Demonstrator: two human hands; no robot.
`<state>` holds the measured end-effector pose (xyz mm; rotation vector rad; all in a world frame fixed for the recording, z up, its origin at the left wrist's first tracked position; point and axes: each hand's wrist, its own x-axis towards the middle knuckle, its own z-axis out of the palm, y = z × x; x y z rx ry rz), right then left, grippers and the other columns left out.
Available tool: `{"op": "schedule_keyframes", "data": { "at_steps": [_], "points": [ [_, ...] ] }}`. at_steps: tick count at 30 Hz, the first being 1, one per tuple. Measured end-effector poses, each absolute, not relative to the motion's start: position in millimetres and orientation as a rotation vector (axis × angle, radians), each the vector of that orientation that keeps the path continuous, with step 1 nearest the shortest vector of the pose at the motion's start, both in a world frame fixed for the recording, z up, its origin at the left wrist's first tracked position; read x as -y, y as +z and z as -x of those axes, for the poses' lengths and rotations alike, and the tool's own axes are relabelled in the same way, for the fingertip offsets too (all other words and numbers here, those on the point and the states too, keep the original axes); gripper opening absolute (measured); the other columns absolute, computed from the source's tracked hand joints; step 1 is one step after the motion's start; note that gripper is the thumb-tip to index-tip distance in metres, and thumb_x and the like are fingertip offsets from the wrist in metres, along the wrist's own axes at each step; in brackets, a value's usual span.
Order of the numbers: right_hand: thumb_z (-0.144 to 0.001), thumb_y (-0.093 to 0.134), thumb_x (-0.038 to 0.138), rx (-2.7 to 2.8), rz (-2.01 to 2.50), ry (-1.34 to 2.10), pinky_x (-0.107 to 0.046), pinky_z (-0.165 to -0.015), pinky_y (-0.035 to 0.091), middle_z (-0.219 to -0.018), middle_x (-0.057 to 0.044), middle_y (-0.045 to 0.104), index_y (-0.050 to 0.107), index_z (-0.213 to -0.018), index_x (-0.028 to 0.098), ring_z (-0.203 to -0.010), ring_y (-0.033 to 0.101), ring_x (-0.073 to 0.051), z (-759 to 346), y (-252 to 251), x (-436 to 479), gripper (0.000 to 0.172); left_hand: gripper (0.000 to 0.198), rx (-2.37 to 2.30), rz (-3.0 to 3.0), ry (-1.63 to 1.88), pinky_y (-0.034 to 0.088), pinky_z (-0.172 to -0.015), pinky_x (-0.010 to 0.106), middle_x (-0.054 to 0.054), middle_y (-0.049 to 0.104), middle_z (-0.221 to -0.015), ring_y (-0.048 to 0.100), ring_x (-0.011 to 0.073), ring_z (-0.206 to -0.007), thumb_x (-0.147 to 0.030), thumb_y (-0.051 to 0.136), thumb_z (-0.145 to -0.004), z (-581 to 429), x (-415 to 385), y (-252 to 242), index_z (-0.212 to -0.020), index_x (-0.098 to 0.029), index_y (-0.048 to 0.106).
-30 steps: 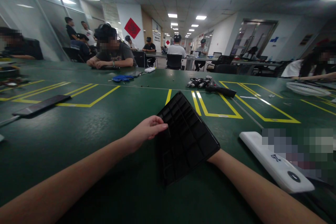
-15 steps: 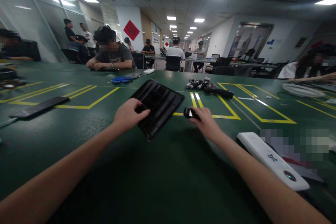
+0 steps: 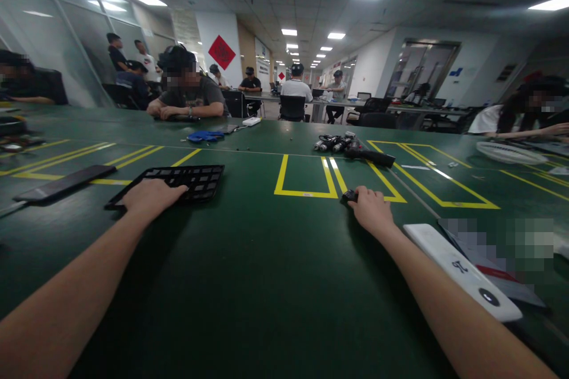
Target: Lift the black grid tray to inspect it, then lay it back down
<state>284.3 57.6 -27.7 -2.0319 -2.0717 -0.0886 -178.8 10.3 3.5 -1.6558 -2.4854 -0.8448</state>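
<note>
A black plastic grid tray (image 3: 186, 180) lies flat on the green table (image 3: 267, 284), left of centre. My left hand (image 3: 149, 196) rests on its near edge, fingers curled over it. My right hand (image 3: 371, 208) is closed over a small black object (image 3: 349, 195) on the table, by the corner of a yellow-taped box. Only the tip of that object shows past my fingers.
A flat black bar (image 3: 62, 182) lies at the left. A white elongated device (image 3: 462, 269) lies at the right by my forearm. A black tool with cables (image 3: 355, 147) and blue gloves (image 3: 205, 135) sit farther back. Several people sit around the table and beyond.
My left hand has carried the black tray from the middle to the left and laid it flat. My right hand has come down to the table with the small black object.
</note>
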Motion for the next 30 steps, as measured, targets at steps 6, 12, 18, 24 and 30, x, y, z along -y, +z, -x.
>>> {"op": "schedule_keyframes", "data": {
  "at_steps": [6, 12, 18, 24, 30],
  "points": [
    [-0.080, 0.043, 0.038, 2.072, 1.935, -0.239, -0.057, -0.093, 0.025, -0.128, -0.017, 0.040, 0.044, -0.116, 0.012, -0.122, 0.027, -0.035, -277.0, -24.9, -50.9, 0.045, 0.027, 2.336, 1.489, -0.631, 0.041, -0.077, 0.046, 0.015, 0.056, -0.096, 0.051, 0.0312, -0.099, -0.032, 0.031, -0.083, 121.5, -2.1, 23.1, -0.085, -0.015, 0.052],
    [-0.084, 0.032, 0.042, 2.318, 1.537, -0.077, -0.048, -0.105, 0.015, -0.138, -0.014, 0.030, 0.035, -0.128, 0.010, -0.130, 0.016, -0.028, -228.7, -13.8, -4.4, 0.055, 0.025, 2.082, 2.240, -0.326, 0.042, -0.071, 0.030, 0.007, 0.056, -0.094, 0.055, 0.0177, -0.081, -0.022, 0.029, -0.085, 27.4, 7.1, -2.1, -0.095, -0.017, 0.051],
    [-0.086, 0.027, 0.047, 2.637, 1.169, 0.331, -0.047, -0.106, 0.015, -0.140, -0.010, 0.029, 0.034, -0.131, 0.015, -0.130, 0.020, -0.025, -197.7, -22.5, 37.3, 0.056, 0.027, 1.789, 2.475, -0.178, 0.041, -0.068, 0.029, 0.006, 0.052, -0.088, 0.053, 0.0167, -0.077, -0.021, 0.025, -0.087, -5.1, 17.3, -21.1, -0.089, -0.017, 0.052],
    [-0.086, 0.024, 0.048, 2.658, 1.150, 0.360, -0.048, -0.105, 0.016, -0.140, -0.010, 0.029, 0.033, -0.131, 0.015, -0.129, 0.021, -0.026, -197.5, -22.4, 38.8, 0.057, 0.026, 1.736, 2.443, -0.322, 0.042, -0.069, 0.030, 0.009, 0.049, -0.098, 0.053, 0.0177, -0.079, -0.027, 0.030, -0.087, -2.3, 18.5, -15.3, -0.094, -0.016, 0.052],
    [-0.088, 0.028, 0.033, 2.542, 1.221, 0.156, -0.044, -0.103, 0.022, -0.128, -0.007, 0.046, 0.049, -0.118, 0.019, -0.119, 0.038, -0.021, -214.7, -10.1, 12.9, 0.039, 0.030, 1.550, 2.579, -0.384, 0.038, -0.085, 0.039, 0.010, 0.052, -0.105, 0.048, 0.0228, -0.098, -0.033, 0.034, -0.086, -26.1, 50.1, -7.8, -0.099, -0.016, 0.055]
  ]
}}
